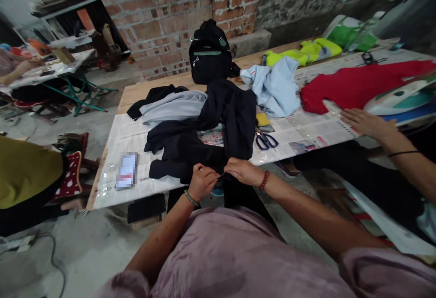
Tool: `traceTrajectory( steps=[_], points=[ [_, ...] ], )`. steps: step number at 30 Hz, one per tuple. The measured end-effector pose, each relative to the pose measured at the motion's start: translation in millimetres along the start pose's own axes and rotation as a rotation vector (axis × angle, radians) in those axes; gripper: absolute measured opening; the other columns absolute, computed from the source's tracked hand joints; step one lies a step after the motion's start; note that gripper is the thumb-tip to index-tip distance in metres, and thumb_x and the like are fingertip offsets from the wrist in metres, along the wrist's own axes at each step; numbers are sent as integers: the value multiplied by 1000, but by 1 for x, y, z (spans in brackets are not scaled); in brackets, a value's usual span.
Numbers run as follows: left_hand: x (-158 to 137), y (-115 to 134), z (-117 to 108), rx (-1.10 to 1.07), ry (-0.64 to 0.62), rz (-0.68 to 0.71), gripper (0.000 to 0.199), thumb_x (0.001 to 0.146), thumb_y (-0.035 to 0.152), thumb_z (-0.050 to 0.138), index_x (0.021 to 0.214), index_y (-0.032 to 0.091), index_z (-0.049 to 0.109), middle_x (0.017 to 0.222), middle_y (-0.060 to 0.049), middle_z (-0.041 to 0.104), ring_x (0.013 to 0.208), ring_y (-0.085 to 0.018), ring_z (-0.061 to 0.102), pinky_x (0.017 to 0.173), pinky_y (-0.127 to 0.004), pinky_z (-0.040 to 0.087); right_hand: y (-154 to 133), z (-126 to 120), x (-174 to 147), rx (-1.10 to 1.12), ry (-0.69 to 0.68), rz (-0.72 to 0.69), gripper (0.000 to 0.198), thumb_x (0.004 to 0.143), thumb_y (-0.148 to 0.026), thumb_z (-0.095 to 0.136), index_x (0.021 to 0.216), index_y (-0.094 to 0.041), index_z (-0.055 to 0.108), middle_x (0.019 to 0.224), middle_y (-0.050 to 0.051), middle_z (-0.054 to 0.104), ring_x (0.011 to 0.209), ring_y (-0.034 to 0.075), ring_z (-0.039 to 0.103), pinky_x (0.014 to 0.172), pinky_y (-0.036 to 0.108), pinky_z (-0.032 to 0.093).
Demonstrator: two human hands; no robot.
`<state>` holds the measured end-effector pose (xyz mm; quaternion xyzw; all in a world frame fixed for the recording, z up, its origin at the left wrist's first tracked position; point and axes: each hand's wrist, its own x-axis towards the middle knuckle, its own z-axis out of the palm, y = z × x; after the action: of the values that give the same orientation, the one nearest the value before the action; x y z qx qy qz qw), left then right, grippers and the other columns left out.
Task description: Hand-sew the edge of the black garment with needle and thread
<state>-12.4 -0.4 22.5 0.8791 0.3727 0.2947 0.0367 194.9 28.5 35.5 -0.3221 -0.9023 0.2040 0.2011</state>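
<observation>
My left hand [203, 181], with a green bead bracelet, is closed in a pinch at the table's front edge. Close beside it, my right hand [242, 171], with a red bracelet, pinches too. A thin, light sliver shows between the fingertips; it is too small to name. Both hands are against the near edge of a black garment [184, 148], which spreads in folds over the newspaper-covered table [116, 134]. A grey piece of cloth [177, 106] lies on its far part. Dark-handled scissors [266, 141] rest right of the garment, near a small yellow item [262, 119].
A phone [126, 171] lies at the left. Behind the garment stands a black backpack [210, 55]. Rightward are light-blue cloth [274, 86], red cloth [361, 82], a yellow-green vest [303, 52] and an iron [398, 98]. Another person's hand [369, 121] rests at the right edge.
</observation>
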Motion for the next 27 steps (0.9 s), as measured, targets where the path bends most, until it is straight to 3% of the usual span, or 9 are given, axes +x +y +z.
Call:
traceTrajectory(
  steps=[20,27],
  points=[
    [1,0,2,-32,-23,-3,13,79,19,51,83,23,62,80,1,66,76,-11,56,83,-35,30,-1,-4,0,-26,-46,-8,24,85,-16,38,86,-17,62,82,5,51,74,11,49,65,21,39],
    [4,0,2,-9,-56,23,13,81,20,49,83,22,62,81,1,66,75,-11,56,83,-34,29,-4,-11,6,-160,-143,-36,22,82,-14,40,83,-18,62,78,3,50,69,10,46,60,20,33]
  ],
)
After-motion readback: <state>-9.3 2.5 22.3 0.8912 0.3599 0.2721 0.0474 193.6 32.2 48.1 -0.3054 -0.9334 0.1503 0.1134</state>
